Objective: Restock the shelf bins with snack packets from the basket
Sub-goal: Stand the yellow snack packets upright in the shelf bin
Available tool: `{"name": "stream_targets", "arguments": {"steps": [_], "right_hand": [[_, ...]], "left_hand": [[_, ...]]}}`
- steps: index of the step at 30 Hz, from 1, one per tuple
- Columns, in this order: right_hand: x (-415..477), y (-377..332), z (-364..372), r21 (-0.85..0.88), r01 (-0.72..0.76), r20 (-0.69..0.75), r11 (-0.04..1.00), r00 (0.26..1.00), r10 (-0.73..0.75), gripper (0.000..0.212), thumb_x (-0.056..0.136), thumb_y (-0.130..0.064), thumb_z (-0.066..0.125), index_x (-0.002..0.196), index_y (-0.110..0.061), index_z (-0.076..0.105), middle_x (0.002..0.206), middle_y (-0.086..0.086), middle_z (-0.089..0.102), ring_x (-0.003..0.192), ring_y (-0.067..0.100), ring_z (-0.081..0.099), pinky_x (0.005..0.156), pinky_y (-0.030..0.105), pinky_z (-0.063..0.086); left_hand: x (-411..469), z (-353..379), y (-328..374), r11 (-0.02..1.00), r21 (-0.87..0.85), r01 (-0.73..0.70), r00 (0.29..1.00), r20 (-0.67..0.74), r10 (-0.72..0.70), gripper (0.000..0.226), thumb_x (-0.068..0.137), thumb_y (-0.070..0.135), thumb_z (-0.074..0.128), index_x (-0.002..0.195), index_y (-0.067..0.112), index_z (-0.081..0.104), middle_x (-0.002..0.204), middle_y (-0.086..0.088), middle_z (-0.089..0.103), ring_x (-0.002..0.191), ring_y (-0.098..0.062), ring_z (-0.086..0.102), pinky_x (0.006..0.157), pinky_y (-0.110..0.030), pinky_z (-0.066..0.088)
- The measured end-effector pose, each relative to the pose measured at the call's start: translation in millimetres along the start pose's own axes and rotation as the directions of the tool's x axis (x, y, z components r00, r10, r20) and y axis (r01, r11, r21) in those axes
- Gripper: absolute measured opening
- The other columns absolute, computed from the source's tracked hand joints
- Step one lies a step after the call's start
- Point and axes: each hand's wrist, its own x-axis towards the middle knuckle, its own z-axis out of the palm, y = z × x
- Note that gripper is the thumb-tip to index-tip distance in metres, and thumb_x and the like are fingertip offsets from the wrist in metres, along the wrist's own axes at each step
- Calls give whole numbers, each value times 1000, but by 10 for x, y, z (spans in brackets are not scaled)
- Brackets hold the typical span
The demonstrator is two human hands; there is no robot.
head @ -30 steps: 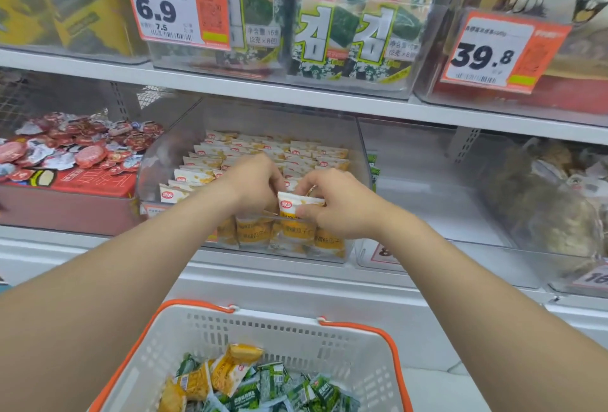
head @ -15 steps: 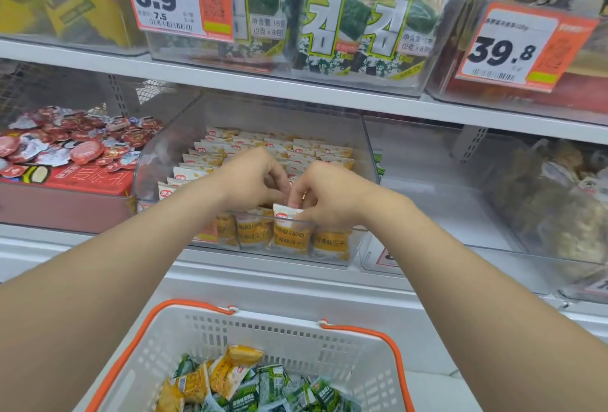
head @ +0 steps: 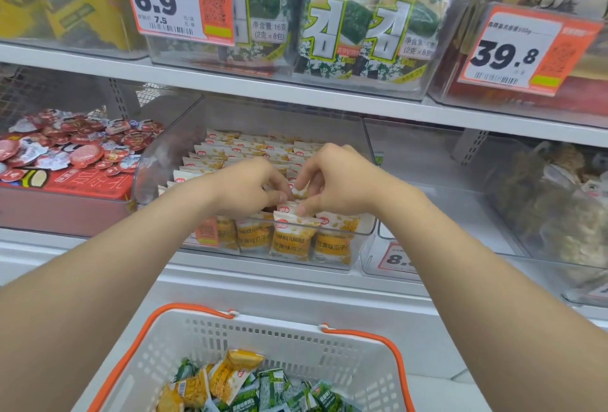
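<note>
A clear shelf bin on the middle shelf holds rows of upright yellow-and-white snack packets. Both hands are inside its front part. My left hand has curled fingers among the packet tops. My right hand pinches the white top edge of a packet in the front rows. A white basket with orange handles sits below, with several yellow and green packets in it.
To the left stands a red box of round red-lidded cups. A clear bin to the right holds almost nothing; beyond it is a bin of brownish bagged goods. The shelf above carries seaweed packs and orange price tags.
The packet held up between both hands a second ago has gone down into the front rows of the bin. Both hands stay close together over the packet tops.
</note>
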Motion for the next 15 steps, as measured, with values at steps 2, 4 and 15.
{"name": "stream_targets", "arguments": {"steps": [2,4,15], "right_hand": [[-2,0,35,-16,16,61,1000,998,-15,33,76,-45,89,104,-31,79,88,-13,72,94,11,62,90,37,55],[1,-34,108,-60,39,126,997,991,-32,22,82,-38,86,101,-28,82,85,-14,72,92,10,65,91,37,56],[-650,-447,201,-100,76,-169,992,981,-92,22,79,-15,57,85,-23,77,73,-6,71,76,21,66,72,37,59]], "left_hand": [[-47,-67,-17,1000,-11,18,998,-53,-18,6,96,30,74,92,30,78,88,18,73,78,1,64,69,-24,49],[-103,-131,-18,998,61,8,1000,-26,-6,7,91,32,80,85,29,79,83,15,74,78,0,65,70,-26,49],[-614,-21,424,949,294,114,924,-383,8,23,85,39,61,67,26,56,68,5,61,74,-26,60,61,-35,48]]}}
